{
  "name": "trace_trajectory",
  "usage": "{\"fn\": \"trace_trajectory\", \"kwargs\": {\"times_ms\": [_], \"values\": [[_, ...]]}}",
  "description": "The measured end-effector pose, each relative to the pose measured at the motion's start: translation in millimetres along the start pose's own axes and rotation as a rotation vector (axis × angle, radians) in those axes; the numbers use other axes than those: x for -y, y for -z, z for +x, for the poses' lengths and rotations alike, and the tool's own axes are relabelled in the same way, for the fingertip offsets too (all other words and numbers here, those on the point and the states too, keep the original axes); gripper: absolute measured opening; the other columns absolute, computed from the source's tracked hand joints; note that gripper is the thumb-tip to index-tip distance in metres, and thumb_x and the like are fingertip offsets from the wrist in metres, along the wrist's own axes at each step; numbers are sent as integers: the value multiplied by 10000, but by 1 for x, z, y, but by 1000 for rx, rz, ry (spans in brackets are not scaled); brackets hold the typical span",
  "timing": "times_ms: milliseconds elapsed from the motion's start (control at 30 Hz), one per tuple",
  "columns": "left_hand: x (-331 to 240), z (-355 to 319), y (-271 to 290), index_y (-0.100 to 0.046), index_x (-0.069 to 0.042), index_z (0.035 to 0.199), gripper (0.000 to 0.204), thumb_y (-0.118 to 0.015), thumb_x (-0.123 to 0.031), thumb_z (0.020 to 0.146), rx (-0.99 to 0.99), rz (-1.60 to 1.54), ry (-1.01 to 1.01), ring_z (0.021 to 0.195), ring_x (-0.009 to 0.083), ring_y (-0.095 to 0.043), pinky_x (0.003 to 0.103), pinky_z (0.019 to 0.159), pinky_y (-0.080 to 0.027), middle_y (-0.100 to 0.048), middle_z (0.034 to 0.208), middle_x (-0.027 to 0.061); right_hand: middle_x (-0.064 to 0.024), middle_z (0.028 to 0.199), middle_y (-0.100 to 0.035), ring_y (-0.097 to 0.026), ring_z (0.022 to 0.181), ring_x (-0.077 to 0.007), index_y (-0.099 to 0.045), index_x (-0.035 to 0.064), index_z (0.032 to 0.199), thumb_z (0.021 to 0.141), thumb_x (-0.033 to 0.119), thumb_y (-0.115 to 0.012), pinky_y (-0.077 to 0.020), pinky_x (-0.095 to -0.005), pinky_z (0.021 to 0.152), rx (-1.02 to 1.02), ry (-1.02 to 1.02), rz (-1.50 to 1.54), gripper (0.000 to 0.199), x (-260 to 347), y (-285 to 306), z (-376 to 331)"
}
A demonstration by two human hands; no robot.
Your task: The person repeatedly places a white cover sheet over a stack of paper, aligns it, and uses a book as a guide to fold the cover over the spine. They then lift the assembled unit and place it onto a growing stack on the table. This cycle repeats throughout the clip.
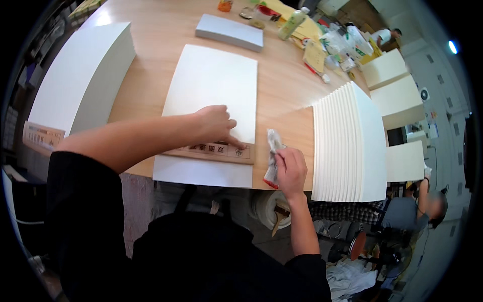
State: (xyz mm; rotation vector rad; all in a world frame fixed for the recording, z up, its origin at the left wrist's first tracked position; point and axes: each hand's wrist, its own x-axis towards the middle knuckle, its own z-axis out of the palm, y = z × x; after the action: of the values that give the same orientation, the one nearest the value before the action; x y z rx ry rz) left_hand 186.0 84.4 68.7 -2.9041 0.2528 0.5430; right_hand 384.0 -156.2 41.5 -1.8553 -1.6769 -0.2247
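1. The large white sheet lies flat on the wooden tabletop, its near end hanging just over the tabletop's edge.
2. A narrow wooden strip with printed marks lies across the sheet near that end.
3. My left hand rests on the sheet, grip released, fingertips pressing the strip.
4. Just right of the sheet, my right hand has its grip clenched on a crumpled grey-white cloth at the tabletop's edge.
5. Further right of the sheet stands a fanned stack of white boards.
6. Left of the sheet sits a tall white stack.
7. Beyond the sheet's far end lies a small white pile, with a bottle and clutter nearby.
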Motion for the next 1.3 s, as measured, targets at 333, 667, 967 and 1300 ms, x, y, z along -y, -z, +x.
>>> {"fn": "trace_trajectory", "kwargs": {"times_ms": [333, 667, 967, 1300], "values": [[1, 13, 1, -429, -599, 1527, 652, -686, -324, 995, -3, 43, 4, 1152, 206, -682, 385, 990, -471, -667, 1243, 0, -129, 1028, -681, -661, 884, -278, -723, -23, 1074, 821, 62, -664, -557, -403, 776, 236, 679, -9, 273, 119, -110, 26], [9, 6, -38, -371, -512, 1609, 908, -845, -385, 845, -217, 75, 103, 1159, 231, -687, 380, 930, -532, -671, 1275, 37, -127, 999, -659, -659, 1037, -295, -676, 30, 948, 832, 101, -677, -547, -463, 836, 178, 607, 93, 137, 122, -121, 25], [-29, -41, -30, -594, -302, 1502, 663, -799, -419, 882, -216, -40, 252, 1122, 250, -636, 402, 915, -512, -655, 1170, 66, -119, 1091, -708, -669, 1020, -308, -731, 13, 1051, 911, 80, -710, -545, -410, 899, 125, -193, -44, 156, -53, 9, -39], [-12, -68, -6, -756, -116, 980, 165, -779, -227, 860, -872, -233, 516, 1050, 264, -678, 441, 993, -518, -714, 974, 42, -142, 1102, -728, -734, 942, -224, -687, -28, 1263, 1089, 355, -625, -581, -300, 767, -223, -567, 568, 425, -37, -3, 11]]}}
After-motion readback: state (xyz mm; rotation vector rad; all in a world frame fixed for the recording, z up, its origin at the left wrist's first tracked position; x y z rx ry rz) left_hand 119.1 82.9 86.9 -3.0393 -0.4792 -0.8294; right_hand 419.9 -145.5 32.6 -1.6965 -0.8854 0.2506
